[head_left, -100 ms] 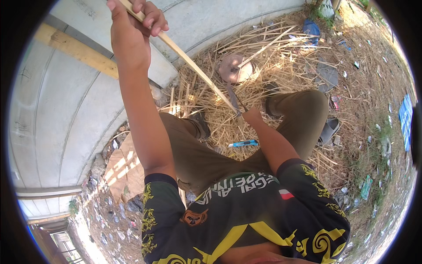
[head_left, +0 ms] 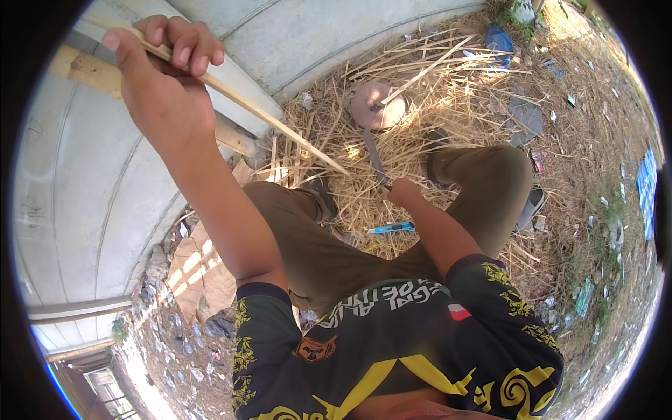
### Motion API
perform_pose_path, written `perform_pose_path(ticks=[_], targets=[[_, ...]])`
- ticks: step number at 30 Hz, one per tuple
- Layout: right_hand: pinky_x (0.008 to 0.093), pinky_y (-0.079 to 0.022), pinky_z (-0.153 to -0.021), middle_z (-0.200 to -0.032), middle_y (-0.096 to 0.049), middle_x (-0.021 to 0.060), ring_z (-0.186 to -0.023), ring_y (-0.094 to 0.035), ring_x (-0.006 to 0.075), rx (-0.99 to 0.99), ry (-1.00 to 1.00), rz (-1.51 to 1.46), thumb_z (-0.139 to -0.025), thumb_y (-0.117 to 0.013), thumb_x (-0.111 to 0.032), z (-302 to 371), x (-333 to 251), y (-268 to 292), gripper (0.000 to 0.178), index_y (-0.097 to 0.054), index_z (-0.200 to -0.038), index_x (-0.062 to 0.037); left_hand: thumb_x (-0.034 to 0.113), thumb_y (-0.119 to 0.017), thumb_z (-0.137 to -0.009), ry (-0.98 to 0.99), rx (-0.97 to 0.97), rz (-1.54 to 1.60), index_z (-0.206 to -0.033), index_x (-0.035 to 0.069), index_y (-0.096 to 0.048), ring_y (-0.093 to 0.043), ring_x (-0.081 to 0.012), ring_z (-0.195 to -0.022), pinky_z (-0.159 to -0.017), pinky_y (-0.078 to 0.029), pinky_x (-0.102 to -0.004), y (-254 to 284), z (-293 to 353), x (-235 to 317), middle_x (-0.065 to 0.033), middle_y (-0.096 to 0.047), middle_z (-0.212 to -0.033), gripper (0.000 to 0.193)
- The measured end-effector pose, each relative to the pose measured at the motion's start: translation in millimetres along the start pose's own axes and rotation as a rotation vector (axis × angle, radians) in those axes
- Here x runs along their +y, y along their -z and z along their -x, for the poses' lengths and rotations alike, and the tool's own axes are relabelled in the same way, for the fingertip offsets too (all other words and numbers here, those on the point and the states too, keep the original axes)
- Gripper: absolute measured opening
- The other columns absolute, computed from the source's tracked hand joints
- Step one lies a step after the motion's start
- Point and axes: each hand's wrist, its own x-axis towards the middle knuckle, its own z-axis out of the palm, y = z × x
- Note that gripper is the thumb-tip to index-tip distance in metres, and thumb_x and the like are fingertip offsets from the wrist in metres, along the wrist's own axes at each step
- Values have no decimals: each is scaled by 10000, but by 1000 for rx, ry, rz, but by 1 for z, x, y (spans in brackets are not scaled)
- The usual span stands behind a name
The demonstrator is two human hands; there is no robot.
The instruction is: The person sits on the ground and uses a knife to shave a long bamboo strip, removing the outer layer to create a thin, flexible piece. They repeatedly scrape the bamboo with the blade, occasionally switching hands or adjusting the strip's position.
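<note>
1. The pale wooden strip point(head_left: 280, 127) slants down from the upper left, its lower end above the shavings point(head_left: 364, 208) between the legs.
2. The left hand point(head_left: 171, 87) grips it, now farther up and left than a moment ago.
3. The right hand point(head_left: 404, 192) is closed round the handle of a knife point(head_left: 376, 157); strip and blade now stand apart (so no cutting just now, I judge).
4. Nearby: a blue cutter point(head_left: 392, 228), a round stone point(head_left: 376, 106).

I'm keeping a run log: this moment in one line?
Left hand: holds pale strip | right hand: holds knife | blue cutter: on shavings
</note>
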Motion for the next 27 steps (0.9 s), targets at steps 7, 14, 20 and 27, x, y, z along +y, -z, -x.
perform_pose_path(ticks=[7, 14, 20, 27], targets=[[448, -542, -940, -1249, -660, 195, -1138, -660, 353, -240, 29, 14, -914, -683, -390, -6, -38, -31, 460, -670, -1195, -27, 727, -355, -998, -358, 359, -291, -827, 117, -392, -328, -110, -439, -422, -247, -242, 18, -9, -39, -26, -369, -586, 635], [480, -539, -978, -1291, -563, 232, -1215, -602, 414, 104, -268, -143, -925, -689, -338, -71, -31, -71, 529, -470, -1308, -46, 726, -296, -1009, -339, 408, -32, -833, 113, -365, -414, -126, -429, -385, -355, -270, 8, -24, -155, -28, -382, -554, 641], [514, -554, -910, -1230, -597, 260, -1116, -646, 443, 178, -280, -292, -931, -653, -342, -60, -39, -87, 491, -476, -1273, -38, 619, -393, -1043, -323, 268, -77, -992, 55, -398, -558, -184, -540, -579, -510, -292, 6, -7, -217, -108, -554, -649, 566], [500, -560, -820, -972, -692, 247, -921, -700, 412, 71, -54, -301, -817, -716, -293, -70, -18, -44, 395, -609, -1108, -49, 600, -410, -1045, -404, 19, -142, -1133, 26, -392, -633, -240, -593, -640, -543, -338, 31, -13, -172, -174, -631, -692, 581]])
